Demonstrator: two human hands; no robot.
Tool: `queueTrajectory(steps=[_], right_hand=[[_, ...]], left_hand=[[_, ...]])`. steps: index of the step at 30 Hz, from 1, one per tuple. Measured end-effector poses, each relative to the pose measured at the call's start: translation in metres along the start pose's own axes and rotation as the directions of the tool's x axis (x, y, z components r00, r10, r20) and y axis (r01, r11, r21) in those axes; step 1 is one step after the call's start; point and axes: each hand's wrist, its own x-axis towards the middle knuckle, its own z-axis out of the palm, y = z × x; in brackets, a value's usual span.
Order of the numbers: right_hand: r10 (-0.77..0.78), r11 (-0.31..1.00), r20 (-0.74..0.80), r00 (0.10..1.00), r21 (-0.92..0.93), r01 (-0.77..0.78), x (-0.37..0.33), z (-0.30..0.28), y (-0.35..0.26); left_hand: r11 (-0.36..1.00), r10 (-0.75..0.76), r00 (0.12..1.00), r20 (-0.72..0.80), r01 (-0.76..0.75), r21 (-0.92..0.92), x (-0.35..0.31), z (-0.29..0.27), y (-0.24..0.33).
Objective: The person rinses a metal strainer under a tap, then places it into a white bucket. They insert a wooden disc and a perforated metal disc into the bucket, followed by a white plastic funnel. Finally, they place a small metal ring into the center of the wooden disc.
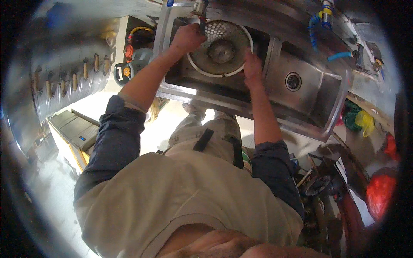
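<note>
A round metal colander (235,41) with a pale rim is tilted over the left basin (202,84) of a steel double sink. Rows of holes show in its upper wall, and its middle is a dark round hollow. My right hand (253,70) is closed on the colander's right rim. At the upper left of the rim my left hand (188,38) is closed, right beside the tap (199,9). Whether its fingers hold the rim or part of the tap is hidden.
The right basin (312,92) has a round drain (293,81). A blue hose (340,56) bends behind it. On the left stand a grey-topped cabinet (75,129) and a panel with several wooden handles (74,82). Red bags (381,195) lie at the right, by cluttered gear.
</note>
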Motion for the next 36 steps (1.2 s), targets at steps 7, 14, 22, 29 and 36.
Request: queueTrajectory(steps=[7,14,22,29,36], right_hand=[[-0.003,0.998,-0.054,0.999,0.064,0.006,0.032,-0.002,0.022],[0.057,0.998,0.07,0.996,-0.018,-0.056,0.013,0.006,0.013],[0.187,0.95,0.047,0.981,0.247,-0.193,-0.015,0.01,0.011],[-0.181,0.978,-0.171,0.968,0.076,0.197,0.012,-0.018,0.007],[-0.194,0.981,-0.064,0.979,-0.028,0.192,0.048,0.002,-0.007]], left_hand=[[0.897,-0.159,0.977,0.145,0.205,-0.391,-0.002,0.006,0.02],[0.677,-0.163,0.979,0.126,0.204,-0.707,0.016,0.044,0.032],[0.96,-0.233,0.967,-0.107,0.211,-0.186,0.002,0.015,0.007],[0.983,-0.172,0.982,0.079,0.177,-0.051,-0.026,-0.017,0.018],[0.709,-0.247,0.912,0.328,0.4,-0.581,-0.005,0.008,0.05]])
